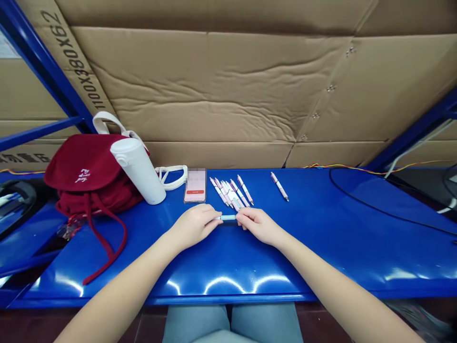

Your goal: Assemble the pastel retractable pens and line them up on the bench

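1 head-worn view, facing forward and down, blue table near, edges apparently stretched

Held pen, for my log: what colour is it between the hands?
Pale blue; the pen shows best in the head view.

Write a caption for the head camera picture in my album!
Left hand and right hand hold a slim pale-blue piece between them, near a cluster of pens on a blue table.

A left hand and right hand pinch opposite ends of a slim light-blue item just in front of a pen cluster on a blue counter, with a phone, white bottle and red bag left of the cluster and a lone pen to its right.
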Demonstrator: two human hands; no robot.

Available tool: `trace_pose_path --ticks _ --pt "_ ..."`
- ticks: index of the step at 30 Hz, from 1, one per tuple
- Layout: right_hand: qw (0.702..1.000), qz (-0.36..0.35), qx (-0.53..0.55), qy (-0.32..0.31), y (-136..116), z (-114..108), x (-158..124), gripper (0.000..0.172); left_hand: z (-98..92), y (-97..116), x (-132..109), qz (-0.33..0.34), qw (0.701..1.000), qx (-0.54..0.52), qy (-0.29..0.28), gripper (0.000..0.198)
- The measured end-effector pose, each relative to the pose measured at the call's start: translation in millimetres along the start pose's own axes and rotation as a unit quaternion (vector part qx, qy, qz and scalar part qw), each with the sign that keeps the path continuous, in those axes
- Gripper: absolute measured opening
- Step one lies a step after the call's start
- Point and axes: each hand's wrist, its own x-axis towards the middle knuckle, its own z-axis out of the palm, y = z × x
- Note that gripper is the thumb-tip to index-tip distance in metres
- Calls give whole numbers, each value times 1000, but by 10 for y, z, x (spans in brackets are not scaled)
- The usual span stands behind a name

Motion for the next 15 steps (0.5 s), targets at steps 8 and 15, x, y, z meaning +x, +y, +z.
trace_pose_path --ticks 8,15 --pt "997 -54 -51 24 34 25 -4 28 -3 -2 5 -21 999 -35 -23 25" --pt "992 -81 -95 29 57 18 -18 28 -3 2 26 -34 996 -65 -41 25"
